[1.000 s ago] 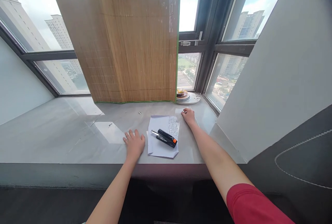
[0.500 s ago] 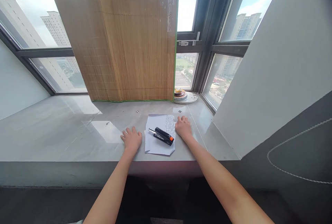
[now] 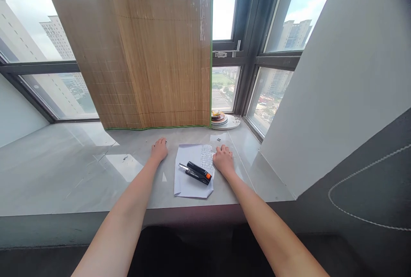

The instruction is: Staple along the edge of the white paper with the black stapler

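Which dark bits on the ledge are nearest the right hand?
The pair just beyond the right hand; other dark bits are near the left hand or farther left, in the larger bright patch.

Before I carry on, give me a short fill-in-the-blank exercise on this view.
The stapler on the white paper has an end patch coloured ____.
The bamboo mat has a ____ border.
Of the left hand and the right hand, the one nearer the plates is the ____ one.
Missing words: orange; green; right.
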{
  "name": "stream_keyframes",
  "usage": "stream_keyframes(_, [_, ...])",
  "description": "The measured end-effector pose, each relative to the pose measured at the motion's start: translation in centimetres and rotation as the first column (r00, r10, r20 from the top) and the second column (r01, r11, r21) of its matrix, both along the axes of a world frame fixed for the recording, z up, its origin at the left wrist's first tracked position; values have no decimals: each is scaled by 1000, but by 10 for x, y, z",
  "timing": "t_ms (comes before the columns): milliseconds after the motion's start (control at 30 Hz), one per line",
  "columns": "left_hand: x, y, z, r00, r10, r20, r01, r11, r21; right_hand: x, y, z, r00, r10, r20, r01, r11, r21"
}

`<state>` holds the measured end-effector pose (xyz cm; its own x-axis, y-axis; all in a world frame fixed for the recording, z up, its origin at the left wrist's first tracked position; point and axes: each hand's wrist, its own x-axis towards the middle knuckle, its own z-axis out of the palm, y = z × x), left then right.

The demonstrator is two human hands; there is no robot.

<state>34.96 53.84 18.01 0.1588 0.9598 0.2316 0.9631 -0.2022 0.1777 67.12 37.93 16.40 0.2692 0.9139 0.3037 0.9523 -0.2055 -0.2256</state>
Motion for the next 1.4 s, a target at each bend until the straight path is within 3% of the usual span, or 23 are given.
stream_keyframes(167, [-1, -1, -11, 999, -35, 31, 35, 999, 7, 0, 1, 0, 1000, -4, -12, 4, 1000, -21])
stream_keyframes(367, [-7, -28, -13, 1000, -11, 22, 9, 998, 67, 0, -1, 3, 1000, -2, -31, 1, 999, -47])
stream_keyframes(633, [1, -77, -9, 998, 2, 56, -9, 992, 126, -3, -3, 5, 999, 12, -43, -13, 999, -41])
stream_keyframes(867, [14, -135, -17, 982, -135, 135, 92, 953, 289, -9, -16, 3, 990, 44, -137, -48, 999, -25])
stream_keyframes(967, [13, -145, -17, 962, -163, 221, 88, 945, 316, -15, -32, -1, 924, 137, -356, -107, 989, 104])
stream_keyframes(1033, [12, -147, -15, 930, -228, 289, 139, 945, 297, -24, -44, -3, 845, 264, -464, -185, 960, 211])
stream_keyframes(1167, [10, -150, -10, 837, -410, 362, 318, 903, 288, -49, -63, -7, 738, 548, -393, -416, 829, 375])
stream_keyframes(1233, [10, -152, -7, 813, -450, 370, 357, 886, 294, -57, -67, -9, 726, 597, -341, -485, 796, 361])
stream_keyframes(1400, [11, -154, -7, 750, -519, 409, 454, 855, 253, -58, -65, -12, 686, 618, -385, -520, 786, 335])
